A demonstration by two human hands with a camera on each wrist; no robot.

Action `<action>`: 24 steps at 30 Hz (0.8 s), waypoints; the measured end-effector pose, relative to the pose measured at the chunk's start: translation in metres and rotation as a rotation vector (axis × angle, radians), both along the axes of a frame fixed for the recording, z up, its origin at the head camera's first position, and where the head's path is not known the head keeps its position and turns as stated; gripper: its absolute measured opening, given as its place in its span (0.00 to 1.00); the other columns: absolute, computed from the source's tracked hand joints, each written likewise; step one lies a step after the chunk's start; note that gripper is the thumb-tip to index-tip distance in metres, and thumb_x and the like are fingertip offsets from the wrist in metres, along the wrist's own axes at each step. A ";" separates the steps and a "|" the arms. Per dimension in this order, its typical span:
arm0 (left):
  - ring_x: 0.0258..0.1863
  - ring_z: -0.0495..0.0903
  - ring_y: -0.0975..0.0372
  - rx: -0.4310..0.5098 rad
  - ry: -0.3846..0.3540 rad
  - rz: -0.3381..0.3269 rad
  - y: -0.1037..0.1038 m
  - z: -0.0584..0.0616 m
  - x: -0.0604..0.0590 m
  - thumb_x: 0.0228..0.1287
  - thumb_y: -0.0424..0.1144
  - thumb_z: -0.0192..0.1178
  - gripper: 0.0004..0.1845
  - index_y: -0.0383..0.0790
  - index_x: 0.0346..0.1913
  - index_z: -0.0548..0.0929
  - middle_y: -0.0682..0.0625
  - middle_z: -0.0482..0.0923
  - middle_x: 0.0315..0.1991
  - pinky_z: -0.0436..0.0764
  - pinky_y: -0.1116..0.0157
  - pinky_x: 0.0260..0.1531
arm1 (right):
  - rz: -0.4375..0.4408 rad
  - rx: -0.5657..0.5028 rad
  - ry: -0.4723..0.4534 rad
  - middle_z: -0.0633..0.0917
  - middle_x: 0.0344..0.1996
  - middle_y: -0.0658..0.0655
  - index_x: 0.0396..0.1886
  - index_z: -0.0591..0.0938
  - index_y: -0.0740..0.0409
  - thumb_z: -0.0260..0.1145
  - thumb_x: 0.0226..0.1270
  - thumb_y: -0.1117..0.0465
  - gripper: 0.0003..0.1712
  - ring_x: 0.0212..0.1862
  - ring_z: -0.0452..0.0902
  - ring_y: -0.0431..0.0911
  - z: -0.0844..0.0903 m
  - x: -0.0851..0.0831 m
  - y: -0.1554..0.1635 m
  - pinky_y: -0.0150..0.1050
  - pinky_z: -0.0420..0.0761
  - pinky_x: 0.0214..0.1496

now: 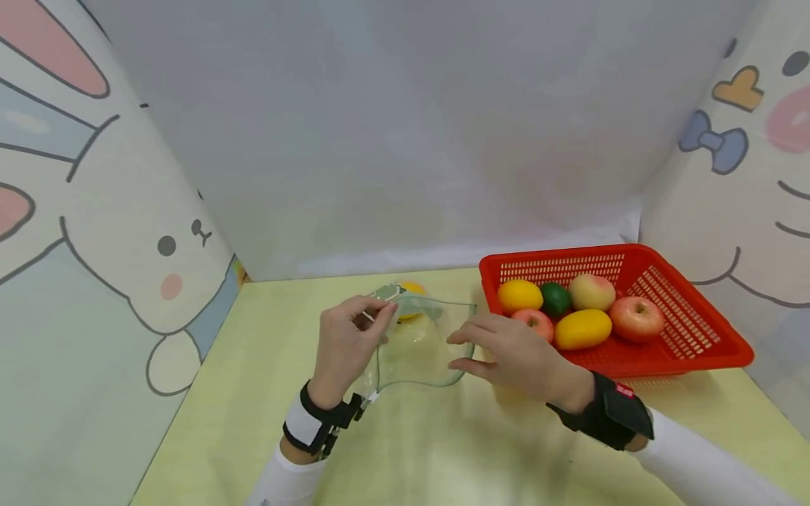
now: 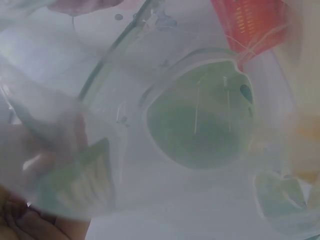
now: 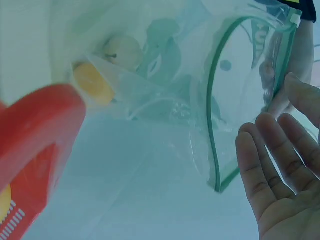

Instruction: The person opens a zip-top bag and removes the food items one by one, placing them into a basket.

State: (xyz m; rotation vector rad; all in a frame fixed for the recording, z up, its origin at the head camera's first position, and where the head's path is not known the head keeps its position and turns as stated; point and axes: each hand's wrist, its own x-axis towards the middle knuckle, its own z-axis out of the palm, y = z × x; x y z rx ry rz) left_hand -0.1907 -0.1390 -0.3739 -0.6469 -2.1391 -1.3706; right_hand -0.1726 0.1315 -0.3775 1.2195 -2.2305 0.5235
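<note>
A clear zip bag with a green-edged mouth stands spread open above the table. My left hand pinches its rim on the left side. Fingers apart and fairly straight, my right hand is at the right rim; whether it touches the plastic I cannot tell. A white slider sits at one end of the zip. In the right wrist view, an orange-yellow fruit and a pale round fruit show through the bag. Green printed patches fill much of the left wrist view.
A red plastic basket stands at the right, holding a lemon, a green fruit, a peach, a yellow oval fruit and apples. Cartoon-printed side panels and a plain back wall enclose the pale yellow table.
</note>
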 end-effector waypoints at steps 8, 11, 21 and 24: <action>0.16 0.83 0.64 -0.006 -0.020 -0.003 0.001 -0.001 0.001 0.68 0.34 0.72 0.04 0.36 0.38 0.92 0.44 0.90 0.28 0.80 0.72 0.18 | -0.106 0.258 -0.224 0.89 0.44 0.51 0.54 0.88 0.54 0.78 0.66 0.54 0.19 0.43 0.86 0.44 -0.012 -0.013 -0.045 0.35 0.88 0.47; 0.16 0.84 0.63 -0.008 -0.026 0.001 0.001 0.000 0.001 0.68 0.34 0.72 0.04 0.35 0.38 0.92 0.43 0.90 0.29 0.81 0.72 0.18 | -0.152 0.318 -0.294 0.89 0.47 0.53 0.57 0.86 0.55 0.77 0.68 0.53 0.21 0.43 0.86 0.45 -0.012 -0.020 -0.061 0.37 0.89 0.48; 0.16 0.83 0.64 -0.015 -0.001 0.011 0.001 -0.001 0.001 0.68 0.35 0.72 0.04 0.37 0.38 0.92 0.44 0.90 0.29 0.81 0.72 0.19 | -0.220 0.447 -0.350 0.88 0.58 0.55 0.70 0.77 0.58 0.76 0.69 0.50 0.35 0.46 0.85 0.46 -0.015 -0.057 -0.098 0.40 0.90 0.55; 0.18 0.82 0.66 -0.037 0.027 0.034 0.001 -0.001 0.001 0.68 0.35 0.73 0.03 0.38 0.37 0.93 0.46 0.90 0.29 0.80 0.72 0.20 | -0.226 0.477 -0.352 0.91 0.45 0.50 0.61 0.82 0.54 0.73 0.72 0.50 0.24 0.37 0.82 0.41 -0.024 -0.070 -0.108 0.33 0.86 0.40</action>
